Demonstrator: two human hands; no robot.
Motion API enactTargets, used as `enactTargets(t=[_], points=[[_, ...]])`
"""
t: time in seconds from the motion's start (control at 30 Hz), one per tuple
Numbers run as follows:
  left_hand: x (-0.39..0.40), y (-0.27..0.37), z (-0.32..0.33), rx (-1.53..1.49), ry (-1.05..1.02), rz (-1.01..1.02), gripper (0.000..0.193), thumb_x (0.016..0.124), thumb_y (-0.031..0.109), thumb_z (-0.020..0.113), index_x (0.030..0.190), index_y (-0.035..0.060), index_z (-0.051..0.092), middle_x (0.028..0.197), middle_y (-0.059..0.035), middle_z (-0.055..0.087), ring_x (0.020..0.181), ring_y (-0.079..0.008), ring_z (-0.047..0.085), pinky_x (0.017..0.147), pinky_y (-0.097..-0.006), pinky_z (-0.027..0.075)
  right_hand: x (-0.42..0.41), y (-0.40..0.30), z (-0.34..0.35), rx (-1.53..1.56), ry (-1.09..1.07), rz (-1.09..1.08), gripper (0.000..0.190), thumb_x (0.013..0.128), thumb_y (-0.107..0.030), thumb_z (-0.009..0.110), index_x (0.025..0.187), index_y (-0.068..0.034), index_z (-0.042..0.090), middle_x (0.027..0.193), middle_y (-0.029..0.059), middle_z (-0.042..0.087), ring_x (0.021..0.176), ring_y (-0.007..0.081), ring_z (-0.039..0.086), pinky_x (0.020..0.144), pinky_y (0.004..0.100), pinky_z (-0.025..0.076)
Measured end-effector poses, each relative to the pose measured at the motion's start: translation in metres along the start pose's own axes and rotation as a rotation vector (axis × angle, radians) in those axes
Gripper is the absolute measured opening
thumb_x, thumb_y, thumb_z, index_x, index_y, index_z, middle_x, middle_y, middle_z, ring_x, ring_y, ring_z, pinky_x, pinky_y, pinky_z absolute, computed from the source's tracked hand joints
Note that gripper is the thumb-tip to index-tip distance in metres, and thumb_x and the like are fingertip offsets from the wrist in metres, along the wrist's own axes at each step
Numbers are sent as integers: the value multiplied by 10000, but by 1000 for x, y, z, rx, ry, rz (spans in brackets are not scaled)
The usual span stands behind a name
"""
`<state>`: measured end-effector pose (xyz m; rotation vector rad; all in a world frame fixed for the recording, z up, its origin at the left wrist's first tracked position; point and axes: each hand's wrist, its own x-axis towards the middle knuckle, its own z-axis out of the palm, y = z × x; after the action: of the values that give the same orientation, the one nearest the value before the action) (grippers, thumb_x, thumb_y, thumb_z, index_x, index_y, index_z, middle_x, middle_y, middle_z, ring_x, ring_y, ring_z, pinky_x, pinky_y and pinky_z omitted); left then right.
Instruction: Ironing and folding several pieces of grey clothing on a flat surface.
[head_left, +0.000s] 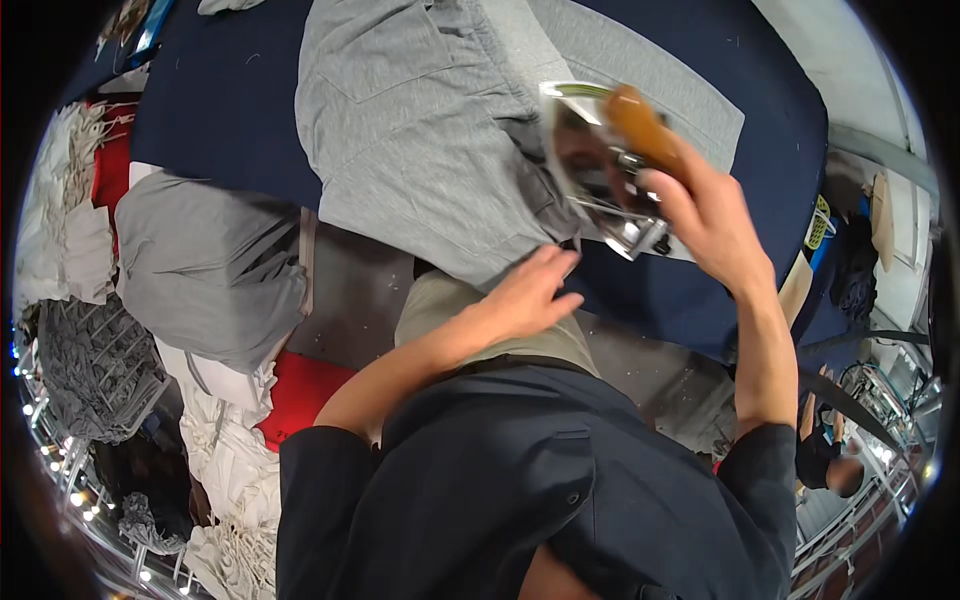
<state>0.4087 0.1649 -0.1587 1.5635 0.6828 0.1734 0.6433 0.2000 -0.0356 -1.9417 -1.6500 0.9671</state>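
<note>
Gray sweat-fabric trousers (420, 150) lie across the navy-covered ironing table (217, 120) in front of me, their gathered waistband toward the top and some folds around the middle. My right hand (705, 206) grips the brown handle of a steam iron (600, 165). The iron is slightly blurred, and its shiny metal body covers part of the trousers; whether it touches the cloth cannot be told. At the trousers' near edge, my left hand (525, 296) rests its fingertips on the fabric, thumb held apart.
To the left sit a stack draped in gray cloth (214, 262), a wire basket of gray garments (97, 367) and piles of white cloth (232, 457). Red fabric (307, 394) shows beside them. Another person (829, 450) is at the far right.
</note>
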Motion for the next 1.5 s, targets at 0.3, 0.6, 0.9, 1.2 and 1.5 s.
enactTargets(t=[0.3, 0.6, 0.9, 1.2, 1.5], points=[[-108, -51, -135, -495, 729, -39, 209, 965, 84, 625, 1163, 19, 648, 1000, -48, 690, 848, -98, 636, 766, -230, 504, 75, -82, 82, -245, -373, -128, 425, 961, -374, 596, 1201, -22, 595, 772, 226, 660, 757, 405, 671, 668, 459, 521], [-171, -86, -226, -572, 1287, 37, 208, 1000, 149, 593, 1129, -2, 656, 1008, -74, 693, 820, -110, 636, 754, -240, 511, 134, -143, 162, -358, -579, -418, 395, 955, -418, 594, 1061, -38, 620, 765, 212, 674, 752, 414, 671, 677, 504, 541], [-294, -152, -180, -574, 1553, -405, 199, 987, 144, 613, 1120, 2, 657, 981, -51, 684, 811, -92, 628, 723, -216, 503, 326, -68, 73, -134, -199, -28, 511, 966, -510, 545, 782, -37, 605, 550, 20, 489, 399, 95, 467, 337, 270, 351], [-231, -131, -206, -592, 1293, -285, 238, 1021, 152, 565, 1180, -11, 632, 1017, -67, 691, 800, -84, 615, 689, -203, 473, 184, -150, 167, -237, -739, -652, 364, 984, -361, 527, 965, -3, 595, 642, 200, 611, 626, 392, 616, 614, 470, 514], [-119, -79, -214, 42, 1154, -236, 155, 978, 131, 600, 1075, 51, 691, 928, -31, 680, 729, -84, 572, 658, -216, 460, -32, -4, 55, -298, -597, -65, 299, 935, -307, 639, 1035, -26, 632, 753, 187, 648, 689, 359, 635, 631, 432, 505]])
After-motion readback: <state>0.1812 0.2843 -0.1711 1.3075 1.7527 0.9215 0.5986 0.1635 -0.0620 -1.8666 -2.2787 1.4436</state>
